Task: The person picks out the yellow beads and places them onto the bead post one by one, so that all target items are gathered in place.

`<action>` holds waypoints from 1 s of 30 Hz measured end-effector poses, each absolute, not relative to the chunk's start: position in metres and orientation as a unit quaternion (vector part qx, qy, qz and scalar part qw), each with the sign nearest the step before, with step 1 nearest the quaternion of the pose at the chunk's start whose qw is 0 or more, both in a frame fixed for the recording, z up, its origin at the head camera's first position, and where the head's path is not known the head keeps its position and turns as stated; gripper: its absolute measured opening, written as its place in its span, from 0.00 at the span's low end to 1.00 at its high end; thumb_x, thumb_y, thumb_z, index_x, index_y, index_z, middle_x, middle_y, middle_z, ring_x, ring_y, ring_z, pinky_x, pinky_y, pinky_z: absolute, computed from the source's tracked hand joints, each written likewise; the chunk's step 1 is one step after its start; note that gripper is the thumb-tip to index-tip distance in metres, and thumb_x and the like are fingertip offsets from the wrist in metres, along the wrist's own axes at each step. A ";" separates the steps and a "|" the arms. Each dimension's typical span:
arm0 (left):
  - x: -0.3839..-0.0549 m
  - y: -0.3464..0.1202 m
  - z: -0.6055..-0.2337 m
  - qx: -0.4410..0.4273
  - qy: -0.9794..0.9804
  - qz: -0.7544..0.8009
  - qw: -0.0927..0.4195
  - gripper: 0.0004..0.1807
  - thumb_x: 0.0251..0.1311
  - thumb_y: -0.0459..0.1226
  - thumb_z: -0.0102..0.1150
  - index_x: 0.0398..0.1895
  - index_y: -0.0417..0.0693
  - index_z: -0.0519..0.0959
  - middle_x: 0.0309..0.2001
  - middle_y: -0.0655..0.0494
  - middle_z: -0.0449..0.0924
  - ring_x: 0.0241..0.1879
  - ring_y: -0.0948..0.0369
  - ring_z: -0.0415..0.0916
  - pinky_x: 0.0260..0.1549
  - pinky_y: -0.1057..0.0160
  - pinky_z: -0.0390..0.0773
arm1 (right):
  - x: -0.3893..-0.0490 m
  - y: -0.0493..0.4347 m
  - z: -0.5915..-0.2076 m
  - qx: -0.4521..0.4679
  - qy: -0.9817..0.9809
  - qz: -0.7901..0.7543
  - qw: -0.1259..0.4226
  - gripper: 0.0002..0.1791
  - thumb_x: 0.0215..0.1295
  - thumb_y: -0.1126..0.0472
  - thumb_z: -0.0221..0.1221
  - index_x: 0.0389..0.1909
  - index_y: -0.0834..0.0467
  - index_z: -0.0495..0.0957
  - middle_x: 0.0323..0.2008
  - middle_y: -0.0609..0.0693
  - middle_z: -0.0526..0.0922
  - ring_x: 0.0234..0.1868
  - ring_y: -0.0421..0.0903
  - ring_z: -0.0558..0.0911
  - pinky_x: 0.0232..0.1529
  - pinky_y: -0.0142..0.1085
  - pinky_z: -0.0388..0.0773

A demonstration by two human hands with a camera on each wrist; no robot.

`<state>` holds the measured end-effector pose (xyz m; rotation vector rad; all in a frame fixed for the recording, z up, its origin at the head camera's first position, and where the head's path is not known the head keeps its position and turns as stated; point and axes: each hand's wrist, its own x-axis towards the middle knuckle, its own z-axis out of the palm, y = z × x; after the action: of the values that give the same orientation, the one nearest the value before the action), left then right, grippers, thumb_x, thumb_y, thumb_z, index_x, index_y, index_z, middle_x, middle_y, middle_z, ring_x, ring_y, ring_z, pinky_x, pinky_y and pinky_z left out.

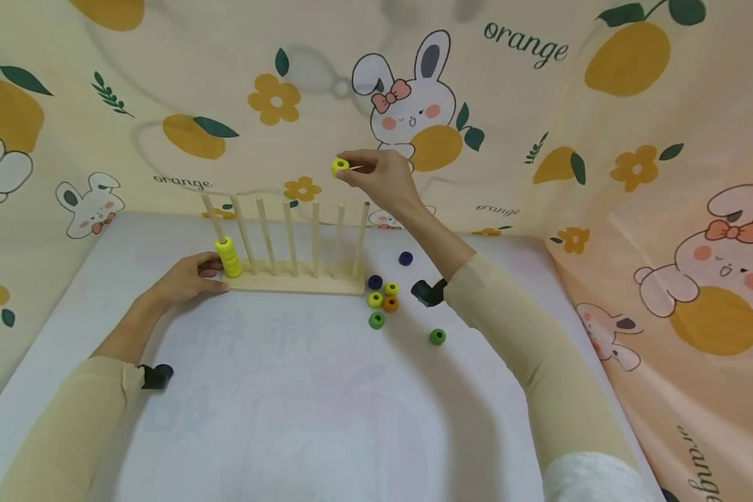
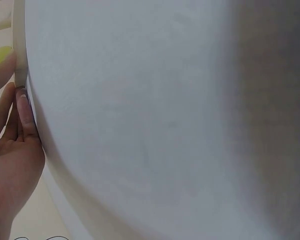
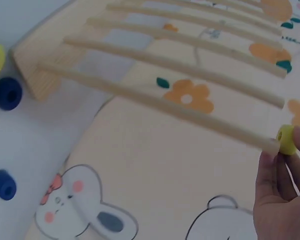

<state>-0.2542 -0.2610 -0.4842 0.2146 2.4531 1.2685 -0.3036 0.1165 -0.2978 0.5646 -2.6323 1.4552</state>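
A wooden peg rack with several upright rods stands at the back of the table. Yellow beads are stacked on its leftmost rod. My left hand grips the left end of the rack's base, thumb along the front; the left wrist view shows this hand at the base's edge. Raised above the rods, my right hand pinches a yellow bead between thumb and fingers. In the right wrist view that bead appears beside a rod's tip; whether they touch, I cannot tell.
Right of the rack lie loose beads: two dark blue, one of them farther back, two yellow, one orange and two green, one set apart. Behind the white table hangs a printed cloth.
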 end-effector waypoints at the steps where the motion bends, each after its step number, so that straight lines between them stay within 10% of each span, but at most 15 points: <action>1: -0.255 -0.260 -0.484 0.077 0.870 0.451 0.183 0.44 0.60 0.34 0.68 0.73 0.26 0.53 0.67 0.29 0.62 0.66 0.39 0.62 0.68 0.43 0.61 | -0.304 0.113 -0.296 0.190 -0.860 0.472 0.040 0.19 0.62 0.55 0.69 0.54 0.52 0.84 0.42 0.45 0.88 0.38 0.39 0.85 0.43 0.32 0.81; 30: -0.253 -0.261 -0.487 0.072 0.872 0.448 0.185 0.45 0.60 0.37 0.68 0.73 0.28 0.54 0.68 0.30 0.63 0.66 0.40 0.62 0.68 0.43 0.62 | -0.302 0.023 -0.291 0.262 -0.848 0.460 -0.018 0.19 0.63 0.54 0.67 0.54 0.52 0.84 0.47 0.42 0.86 0.42 0.32 0.84 0.42 0.25 0.80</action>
<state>-0.2528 -0.2612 -0.4870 0.2017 2.4569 1.2619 -0.3025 0.0232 -0.2914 0.8331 -2.6953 1.4624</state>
